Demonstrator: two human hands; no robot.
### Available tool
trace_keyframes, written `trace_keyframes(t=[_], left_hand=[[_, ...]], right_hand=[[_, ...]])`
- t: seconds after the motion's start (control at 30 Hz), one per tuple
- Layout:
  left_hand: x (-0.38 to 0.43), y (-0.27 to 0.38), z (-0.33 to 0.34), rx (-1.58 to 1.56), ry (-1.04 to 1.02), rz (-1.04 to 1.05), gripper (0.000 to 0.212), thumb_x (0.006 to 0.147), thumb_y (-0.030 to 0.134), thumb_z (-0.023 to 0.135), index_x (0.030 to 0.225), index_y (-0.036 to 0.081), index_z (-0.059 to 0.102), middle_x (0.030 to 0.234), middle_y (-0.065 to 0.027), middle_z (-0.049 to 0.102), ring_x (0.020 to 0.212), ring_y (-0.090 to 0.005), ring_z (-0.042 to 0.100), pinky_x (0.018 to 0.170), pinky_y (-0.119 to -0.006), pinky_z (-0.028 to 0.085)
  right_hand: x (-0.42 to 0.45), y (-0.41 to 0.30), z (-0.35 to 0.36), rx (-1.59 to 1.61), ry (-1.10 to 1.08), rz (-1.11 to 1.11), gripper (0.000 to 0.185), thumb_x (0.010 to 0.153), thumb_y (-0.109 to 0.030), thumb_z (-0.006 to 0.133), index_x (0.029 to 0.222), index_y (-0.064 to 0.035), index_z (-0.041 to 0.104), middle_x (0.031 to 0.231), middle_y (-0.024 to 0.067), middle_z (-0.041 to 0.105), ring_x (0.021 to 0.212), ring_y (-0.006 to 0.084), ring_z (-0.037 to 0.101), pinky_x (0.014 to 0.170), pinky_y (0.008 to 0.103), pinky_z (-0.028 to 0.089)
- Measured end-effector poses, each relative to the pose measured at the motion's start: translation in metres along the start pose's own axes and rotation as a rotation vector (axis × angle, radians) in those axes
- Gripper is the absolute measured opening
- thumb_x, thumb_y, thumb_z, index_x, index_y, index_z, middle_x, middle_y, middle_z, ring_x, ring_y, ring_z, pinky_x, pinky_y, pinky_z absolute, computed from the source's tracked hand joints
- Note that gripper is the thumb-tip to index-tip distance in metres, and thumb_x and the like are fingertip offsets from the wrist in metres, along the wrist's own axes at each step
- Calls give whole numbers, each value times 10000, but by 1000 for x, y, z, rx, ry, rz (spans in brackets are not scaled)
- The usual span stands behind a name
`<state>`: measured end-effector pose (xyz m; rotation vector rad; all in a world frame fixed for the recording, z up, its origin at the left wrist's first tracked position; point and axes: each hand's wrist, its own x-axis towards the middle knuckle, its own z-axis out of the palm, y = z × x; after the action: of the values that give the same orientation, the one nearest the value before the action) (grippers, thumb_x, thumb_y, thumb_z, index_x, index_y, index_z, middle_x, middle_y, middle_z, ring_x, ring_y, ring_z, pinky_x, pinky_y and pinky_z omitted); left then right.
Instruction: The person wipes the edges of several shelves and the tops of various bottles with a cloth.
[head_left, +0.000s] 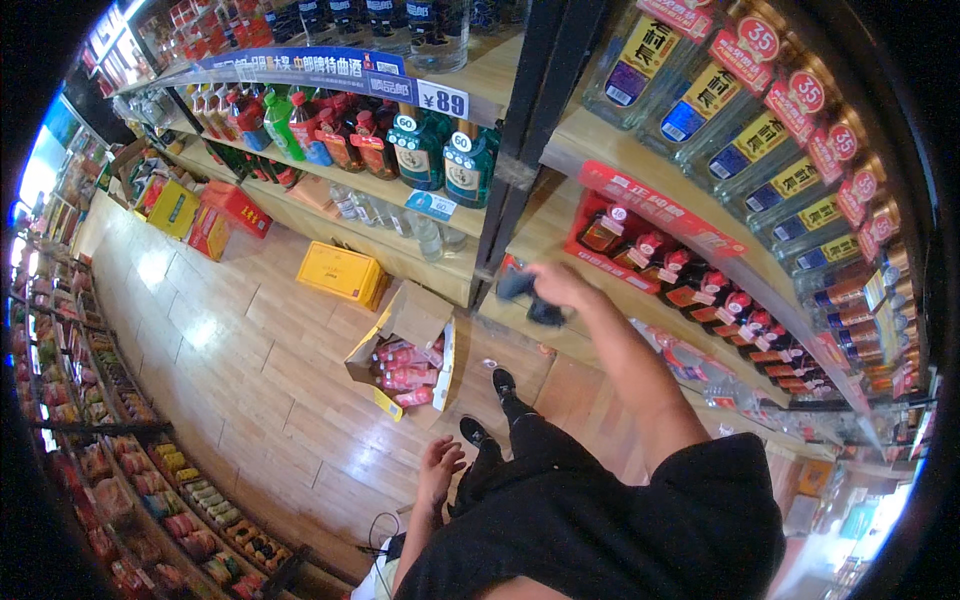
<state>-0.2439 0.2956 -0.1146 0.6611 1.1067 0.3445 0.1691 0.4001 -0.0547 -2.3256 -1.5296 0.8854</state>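
Note:
My right hand (556, 286) reaches out to the wooden shelf unit and grips a dark cloth (534, 298), blurred, which hangs at the shelf's left end near the black upright. Just right of it, a red display tray (645, 279) holds a row of small dark bottles with red caps (675, 262). Down beside my legs, my left hand (442, 466) has its fingers apart and nothing in it. On the floor ahead of my feet, an open cardboard carton (365, 361) contains several pink-capped bottles (409, 375).
A yellow box (339, 271) sits on the floor against the shelving, with red boxes (238, 206) and a yellow-green carton (171, 210) farther off. Large glass bottles (694, 105) line the upper right shelf. Packaged goods (180, 525) fill racks across the aisle at left.

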Motion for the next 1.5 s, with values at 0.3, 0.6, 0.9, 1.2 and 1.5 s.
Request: trace_keyframes(t=[0.3,0.6,0.9,1.2,1.5], left_hand=[[-9,-7,0,-2,-14,-30,358,911,106,570,1242,20,463,1145,-133,570,967,-202,592,792,-317,522],[-9,-2,-1,-25,-10,-14,394,911,125,582,1259,-3,447,1151,-132,562,977,-197,578,802,-323,520],[1,-8,-15,-59,55,-22,387,916,155,583,1254,15,457,1136,-120,566,957,-193,581,787,-321,519],[26,43,-5,-122,106,-3,362,931,145,567,1258,24,469,1135,-106,570,957,-179,580,792,-299,504],[50,62,-8,-501,127,-54,525,937,324,550,1345,80,327,1077,-76,559,966,-194,567,782,-366,528]], right_hand=[[10,-20,17,-365,-52,207,524,794,-128,513,1301,-13,444,1332,306,416,1128,401,519,950,483,422],[-9,-73,45,-121,-140,-211,363,791,-110,456,1112,-158,618,1134,157,598,1036,344,576,872,435,457],[63,-127,35,-122,356,-415,431,809,-78,521,1236,-20,524,1270,260,446,1128,461,450,970,487,381],[83,-91,51,-8,-263,-180,358,747,-60,480,1071,-40,631,947,193,645,921,362,608,835,405,482],[-3,-115,185,571,-629,-470,254,797,-98,554,1036,-14,581,892,76,617,769,151,584,674,320,499]])
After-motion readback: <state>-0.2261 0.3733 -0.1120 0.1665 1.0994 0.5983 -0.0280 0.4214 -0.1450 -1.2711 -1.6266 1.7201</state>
